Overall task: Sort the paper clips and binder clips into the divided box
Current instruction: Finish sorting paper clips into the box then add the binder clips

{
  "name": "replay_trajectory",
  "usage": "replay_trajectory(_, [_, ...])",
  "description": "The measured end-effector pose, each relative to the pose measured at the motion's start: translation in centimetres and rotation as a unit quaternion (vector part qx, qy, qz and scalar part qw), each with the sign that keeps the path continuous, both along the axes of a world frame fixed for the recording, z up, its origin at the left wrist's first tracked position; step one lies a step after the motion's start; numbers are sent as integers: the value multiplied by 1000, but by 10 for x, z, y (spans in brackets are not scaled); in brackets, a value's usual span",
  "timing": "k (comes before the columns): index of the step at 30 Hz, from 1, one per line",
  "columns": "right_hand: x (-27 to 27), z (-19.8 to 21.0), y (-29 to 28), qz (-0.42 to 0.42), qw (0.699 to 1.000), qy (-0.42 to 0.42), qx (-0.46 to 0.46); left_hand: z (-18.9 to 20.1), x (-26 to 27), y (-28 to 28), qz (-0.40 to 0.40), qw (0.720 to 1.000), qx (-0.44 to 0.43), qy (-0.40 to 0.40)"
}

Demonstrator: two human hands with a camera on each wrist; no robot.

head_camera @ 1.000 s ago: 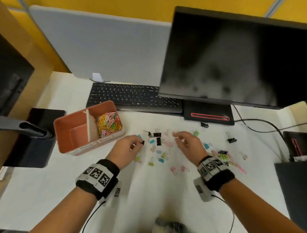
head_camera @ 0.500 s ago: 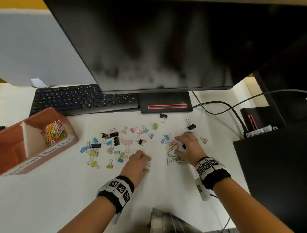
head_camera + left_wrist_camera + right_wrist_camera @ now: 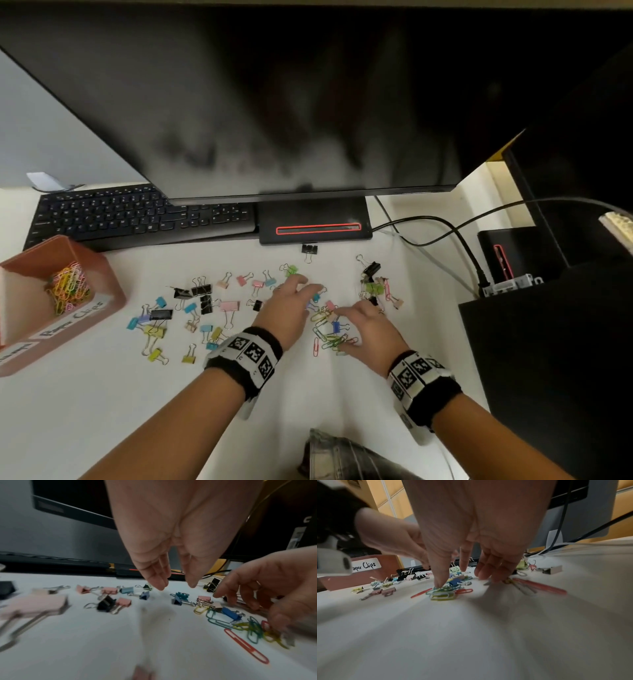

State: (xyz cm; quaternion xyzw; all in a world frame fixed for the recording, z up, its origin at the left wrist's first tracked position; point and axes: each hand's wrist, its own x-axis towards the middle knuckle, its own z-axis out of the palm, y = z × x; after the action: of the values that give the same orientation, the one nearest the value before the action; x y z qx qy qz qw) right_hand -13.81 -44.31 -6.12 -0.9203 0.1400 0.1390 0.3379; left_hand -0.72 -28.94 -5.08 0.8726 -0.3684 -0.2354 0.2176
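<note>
White desk [image 3: 102, 411]: red wire paper clip [image 3: 247, 646] lies flat, long axis diagonal. Left hand [image 3: 287, 308] and right hand [image 3: 368, 325] hover palm-down, fingers relaxed, holding nothing.

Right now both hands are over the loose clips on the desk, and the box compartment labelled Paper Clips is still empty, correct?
Not quite. Both the left hand and right hand are over the loose clips, but the Paper Clips compartment of the divided box already holds a pile of coloured paper clips, as the head view shows.
</note>
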Motion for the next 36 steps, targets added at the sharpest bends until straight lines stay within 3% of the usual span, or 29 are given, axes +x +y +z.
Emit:
replay_trajectory(4, [14, -6, 1, -27, 999, -20, 18, -17, 6, -18, -12, 999, 47, -3])
replay_trajectory(11, [41, -10, 3, 5, 999, 16, 30, -21, 12, -19, 38, 999, -14, 30])
replay_trajectory(18, [38, -7, -13, -87, 993, -45, 66, -14, 10, 12, 122, 989, -73, 35])
replay_trajectory(23, [39, -3, -26, -111, 992, -61, 8, -11, 3, 37, 139, 988, -65, 7])
replay_trajectory(26, [34, -1, -19, -83, 993, -78, -6, -11, 1, 29, 116, 992, -51, 0])
replay_trajectory(30, [33, -9, -2, 16, 1000, -23, -4, -13, 7, 2, 88, 996, -29, 20])
replay_trajectory(33, [36, -11, 1, 20, 1000, 3, 3, -21, 11, -10, 61, 998, 12, 24])
replay_trajectory(36, [37, -10, -1, 11, 1000, 20, 0, -25, 13, -12, 74, 997, -1, 35])
